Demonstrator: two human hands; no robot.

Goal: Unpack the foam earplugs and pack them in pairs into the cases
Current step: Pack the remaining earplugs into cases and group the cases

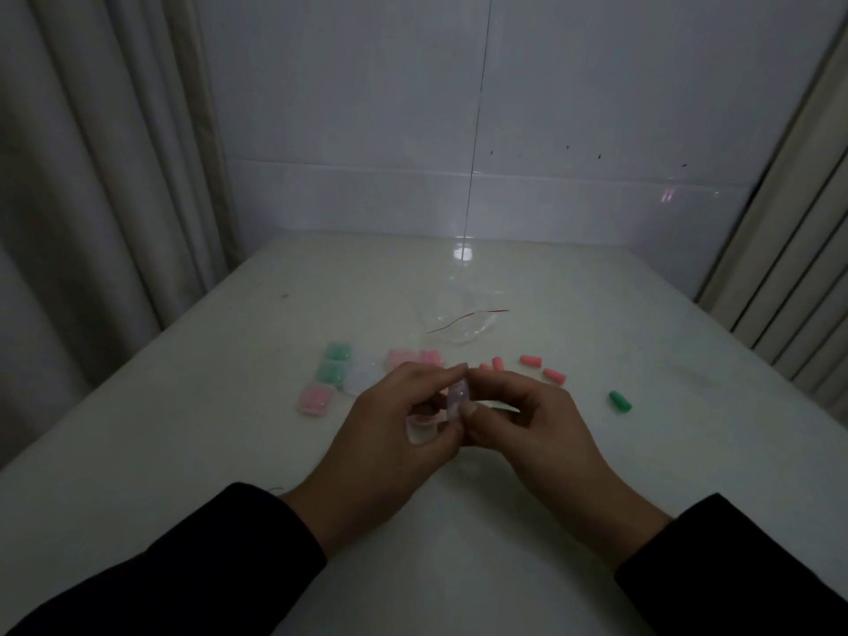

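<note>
Now, case in hand: a small clear earplug case (452,406) sits between both hands above the table (459,521), with its lid seemingly ajar; what it contains is too blurred to tell.
Left hand (390,433): fingers curled round the case from the left, thumb and forefinger pinching its upper edge.
Right hand (527,420): thumb and forefinger pinching the case's right side, the other fingers loosely curled.
Loose earplugs: several pink earplugs (530,360) lie just beyond the right hand; one green earplug (619,401) lies well apart to the right.
Filled cases: green cases (337,351) and pink cases (314,399) cluster beyond the left hand, closed with plugs inside.
Wrapping: an emptied clear bag (459,325) with a red strip lies farther back.
Step, as judged: opening or snapping shut this case.
Risk: the slick little case could pop from the pinch under uneven thumb pressure, flinging plugs; the round green earplug could roll toward the table's right edge if knocked.
</note>
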